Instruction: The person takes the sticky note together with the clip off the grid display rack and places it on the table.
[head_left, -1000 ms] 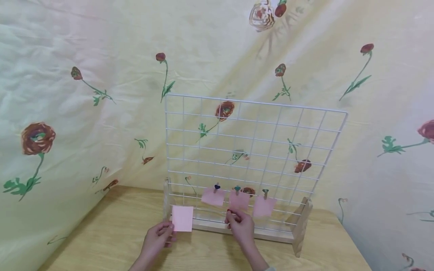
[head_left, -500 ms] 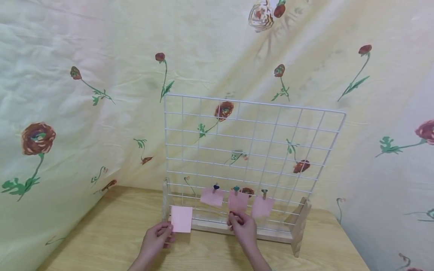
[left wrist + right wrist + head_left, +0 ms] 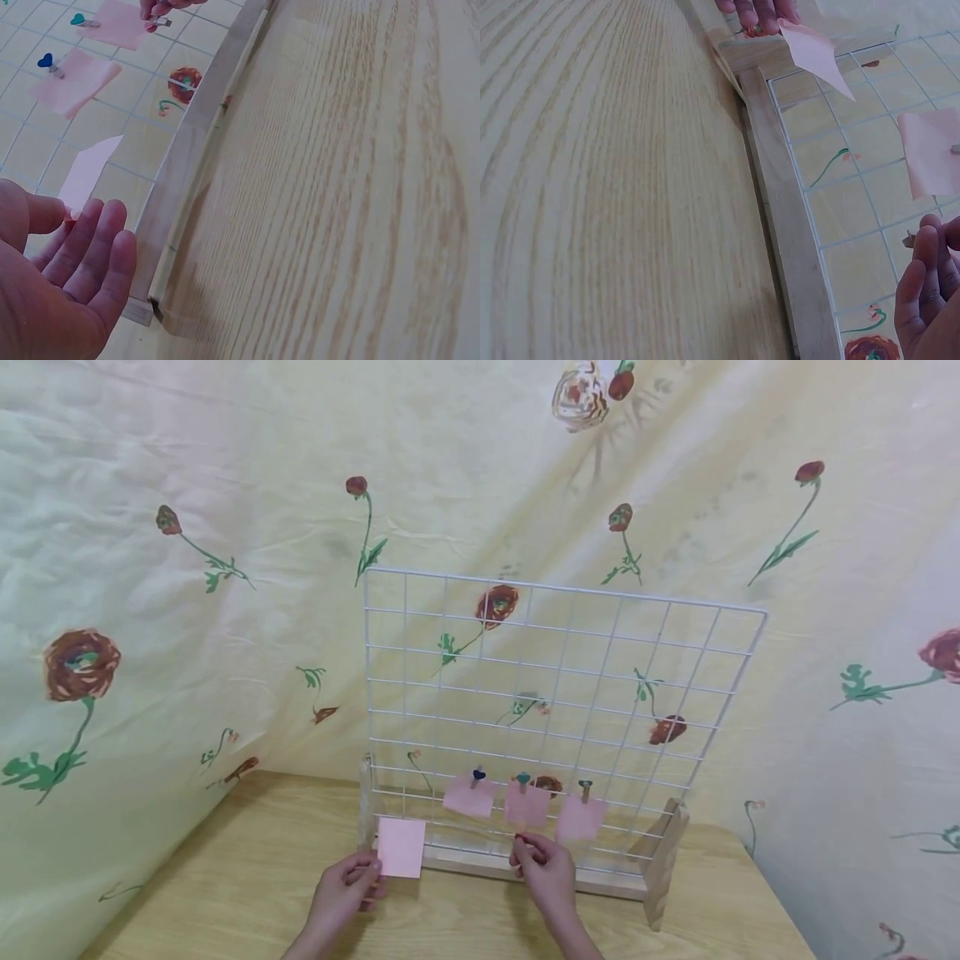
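Note:
My left hand (image 3: 343, 892) pinches the edge of a square pink paper note (image 3: 402, 847) between thumb and fingers, in front of the grid's lower left. In my right hand (image 3: 549, 875) is a small clothespin (image 3: 909, 239) with a red top, held between thumb and fingertips below the hanging notes; most of it is hidden by the fingers. Three pink notes, the left one (image 3: 468, 797), the middle one (image 3: 527, 806) and the right one (image 3: 581, 820), hang from the white wire grid (image 3: 495, 702) by clothespins with dark blue, teal and green tops.
Wooden feet, the right one (image 3: 666, 864) among them, and a wooden bar (image 3: 607, 883) support the grid. It stands on a wood-grain table (image 3: 442, 927). Behind and at both sides hangs a flower-patterned cloth (image 3: 285, 460).
My right hand has moved slightly right and down with the clothespin, away from the middle note. The left hand and its note have barely shifted.

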{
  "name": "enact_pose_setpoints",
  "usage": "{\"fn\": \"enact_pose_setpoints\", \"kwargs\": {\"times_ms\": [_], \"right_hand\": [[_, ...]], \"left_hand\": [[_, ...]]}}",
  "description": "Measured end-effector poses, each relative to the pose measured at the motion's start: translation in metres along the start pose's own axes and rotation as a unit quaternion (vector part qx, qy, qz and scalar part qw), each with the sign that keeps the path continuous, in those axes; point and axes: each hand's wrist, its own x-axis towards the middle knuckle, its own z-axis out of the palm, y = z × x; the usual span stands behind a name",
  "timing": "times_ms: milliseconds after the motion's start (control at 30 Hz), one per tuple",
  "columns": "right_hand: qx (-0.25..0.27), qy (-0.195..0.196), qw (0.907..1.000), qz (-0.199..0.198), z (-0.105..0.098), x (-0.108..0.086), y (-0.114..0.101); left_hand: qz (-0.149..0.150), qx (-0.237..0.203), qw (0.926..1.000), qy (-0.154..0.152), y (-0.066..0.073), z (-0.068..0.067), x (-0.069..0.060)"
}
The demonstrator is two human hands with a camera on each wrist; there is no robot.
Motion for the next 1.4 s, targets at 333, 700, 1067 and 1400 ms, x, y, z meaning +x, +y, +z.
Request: {"fn": "enact_pose_setpoints", "kwargs": {"times_ms": [333,700,1067,1400], "right_hand": [[0.012,0.003,0.9997,0.022,-0.005,-0.004,0.005],[-0.003,0.000,0.9997,0.026,-0.011,-0.008,0.011],[-0.010,0.000,0.9997,0.024,-0.015,-0.013,0.017],[-0.019,0.009,0.9990,0.039,-0.016,-0.015,0.022]], "left_hand": [[-0.008,0.003,0.9999,-0.008,-0.003,-0.002,-0.002],[-0.012,0.016,0.9997,-0.016,-0.005,-0.004,-0.002],[-0.018,0.021,0.9992,-0.030,-0.011,-0.007,-0.005],[-0.013,0.028,0.9989,-0.037,-0.014,-0.008,-0.007]]}}
